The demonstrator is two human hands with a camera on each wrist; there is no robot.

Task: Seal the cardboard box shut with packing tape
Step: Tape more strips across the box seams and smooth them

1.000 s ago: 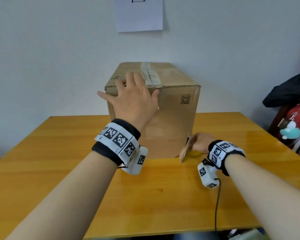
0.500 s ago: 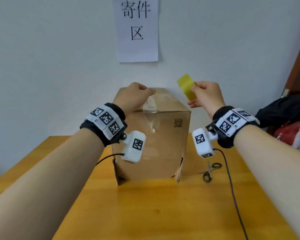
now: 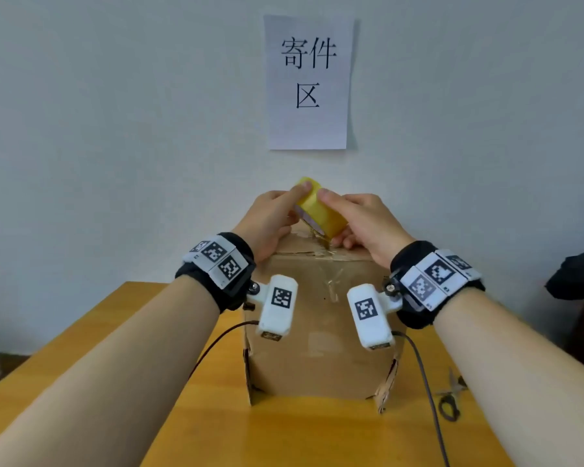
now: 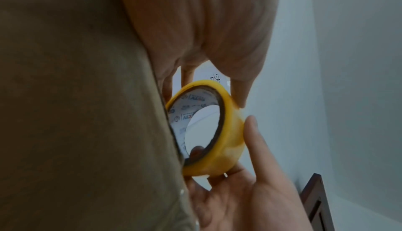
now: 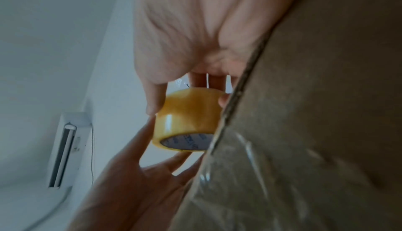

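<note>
A brown cardboard box (image 3: 321, 358) stands closed on the wooden table (image 3: 317, 439), with old clear tape wrinkled along its top front edge. Just above the box top, near its front edge, is a yellow tape roll (image 3: 321, 210). My left hand (image 3: 284, 203) pinches the roll from the left and my right hand (image 3: 339, 205) grips it from the right. In the left wrist view the tape roll (image 4: 230, 131) shows its printed white core beside the box (image 4: 76, 114). The right wrist view has the tape roll (image 5: 187, 114) against the box edge (image 5: 315, 114). No loose tape end shows.
Scissors (image 3: 450, 399) lie on the table to the right of the box. A paper sign (image 3: 307, 82) hangs on the wall behind. Dark clothing (image 3: 577, 274) sits at the far right. Wrist camera cables trail over the table.
My right hand lifted the roll from the table beside the box up over its top. My left hand left its flat rest on the box and took hold of the roll too.
</note>
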